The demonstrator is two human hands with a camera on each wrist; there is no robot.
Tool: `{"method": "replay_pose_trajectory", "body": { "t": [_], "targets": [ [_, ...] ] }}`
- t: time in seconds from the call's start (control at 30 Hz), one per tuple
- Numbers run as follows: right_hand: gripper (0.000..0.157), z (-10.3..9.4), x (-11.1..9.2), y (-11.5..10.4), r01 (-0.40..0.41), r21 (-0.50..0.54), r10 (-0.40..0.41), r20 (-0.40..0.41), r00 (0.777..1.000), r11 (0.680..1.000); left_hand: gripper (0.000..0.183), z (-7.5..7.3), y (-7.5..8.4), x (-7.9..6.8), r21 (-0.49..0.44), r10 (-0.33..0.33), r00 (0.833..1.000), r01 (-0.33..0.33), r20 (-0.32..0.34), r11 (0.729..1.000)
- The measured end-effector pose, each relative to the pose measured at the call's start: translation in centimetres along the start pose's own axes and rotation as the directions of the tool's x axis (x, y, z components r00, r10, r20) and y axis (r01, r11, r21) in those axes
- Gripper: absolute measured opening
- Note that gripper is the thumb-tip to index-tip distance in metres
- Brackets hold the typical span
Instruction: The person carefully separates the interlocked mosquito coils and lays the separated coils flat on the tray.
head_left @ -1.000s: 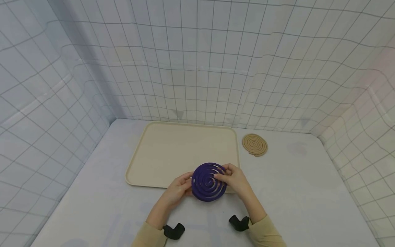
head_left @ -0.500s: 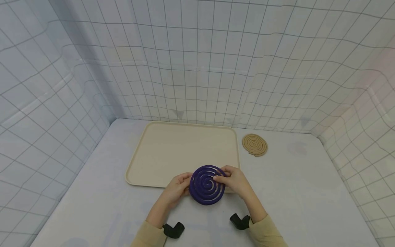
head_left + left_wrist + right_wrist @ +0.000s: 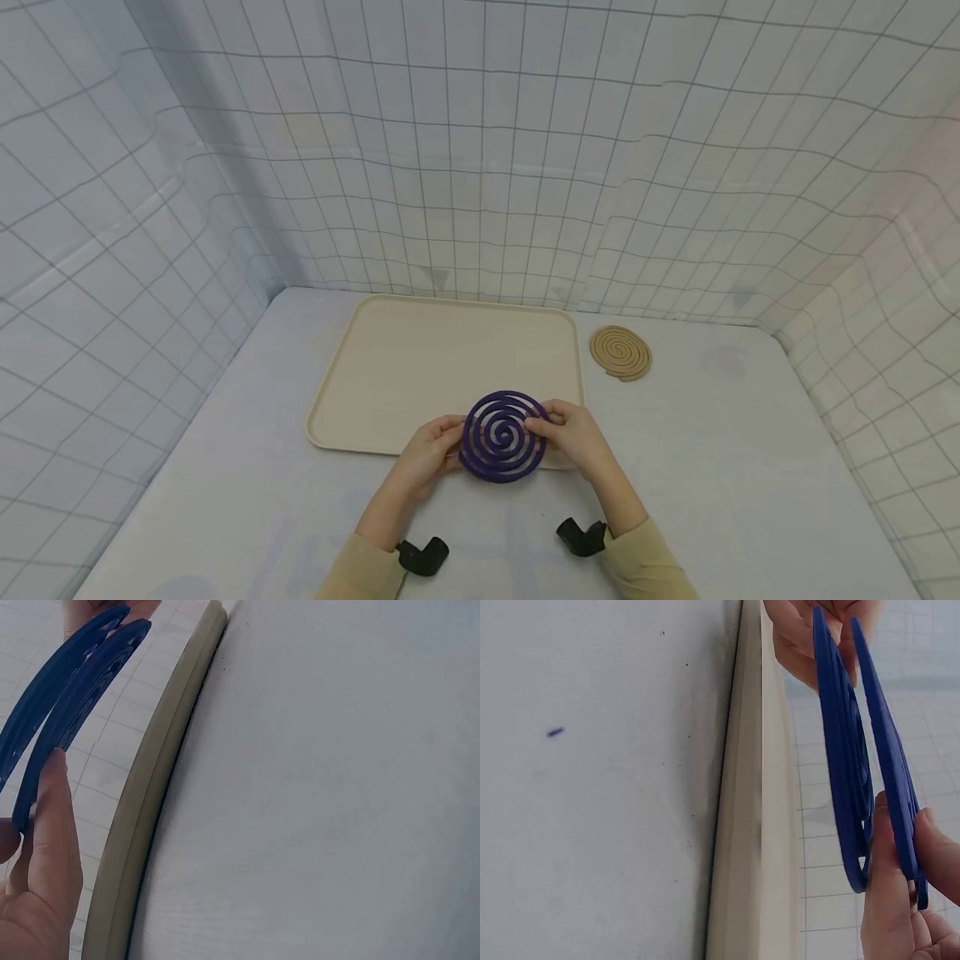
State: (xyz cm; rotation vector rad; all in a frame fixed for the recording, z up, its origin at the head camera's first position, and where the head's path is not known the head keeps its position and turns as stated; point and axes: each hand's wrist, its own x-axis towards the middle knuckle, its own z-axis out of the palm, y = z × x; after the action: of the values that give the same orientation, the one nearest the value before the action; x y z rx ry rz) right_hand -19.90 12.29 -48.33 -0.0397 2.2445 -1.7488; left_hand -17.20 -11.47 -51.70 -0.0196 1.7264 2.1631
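Observation:
A pair of dark purple mosquito coils point(image 3: 504, 434) is held between both hands over the tray's front edge. Seen edge-on in the left wrist view, one coil point(image 3: 45, 757) stands apart from the other coil point(image 3: 41, 679) with a narrow gap. My left hand point(image 3: 423, 457) pinches a coil at the left rim, thumb and fingers on either side. On the right, my right hand point(image 3: 577, 437) pinches the other coil point(image 3: 885, 742), its thumb over the spiral's face. The right wrist view shows the two coils parted like a narrow V.
A cream tray point(image 3: 442, 358) lies on the white table point(image 3: 720, 467). Right of it rests a tan mosquito coil point(image 3: 620, 352). A gridded white curtain point(image 3: 480, 167) closes off the back and sides. Each wrist carries a black camera mount point(image 3: 423, 557).
The purple coils dipped towards me, then rose a little and turned. Wider gaps now show between their rings. Both hands keep their hold, and the tan coil stays put.

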Motion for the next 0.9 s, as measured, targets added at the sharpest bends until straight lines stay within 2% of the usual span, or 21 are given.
{"method": "replay_pose_trajectory", "body": {
  "t": [0.17,0.3,0.57,0.7,0.9],
  "targets": [
    [0.024,0.1,0.3,0.3,-0.026,0.078,0.030,-0.044,0.999,0.997,0.033,0.1,0.1,0.1,0.002,-0.004,0.998,0.004,-0.058,1.000],
    [0.024,0.1,0.6,0.7,-0.049,0.096,0.057,-0.086,0.995,0.994,0.029,0.2,0.2,0.2,-0.008,-0.005,0.994,0.004,-0.113,1.000],
    [0.024,-0.3,1.0,1.2,-0.072,0.118,0.088,-0.141,0.986,0.990,0.035,-0.3,0.3,0.4,-0.046,0.014,0.973,-0.025,-0.231,0.999],
    [0.025,-0.4,1.3,1.5,-0.067,0.112,0.084,-0.159,0.984,0.991,0.038,-0.7,0.7,0.3,-0.011,0.027,0.965,-0.031,-0.259,0.999],
    [0.024,-0.6,1.6,1.9,-0.067,0.168,0.091,-0.137,0.986,0.984,0.039,-1.5,1.3,0.4,0.064,0.032,0.951,-0.012,-0.309,0.998]
  ]
}}
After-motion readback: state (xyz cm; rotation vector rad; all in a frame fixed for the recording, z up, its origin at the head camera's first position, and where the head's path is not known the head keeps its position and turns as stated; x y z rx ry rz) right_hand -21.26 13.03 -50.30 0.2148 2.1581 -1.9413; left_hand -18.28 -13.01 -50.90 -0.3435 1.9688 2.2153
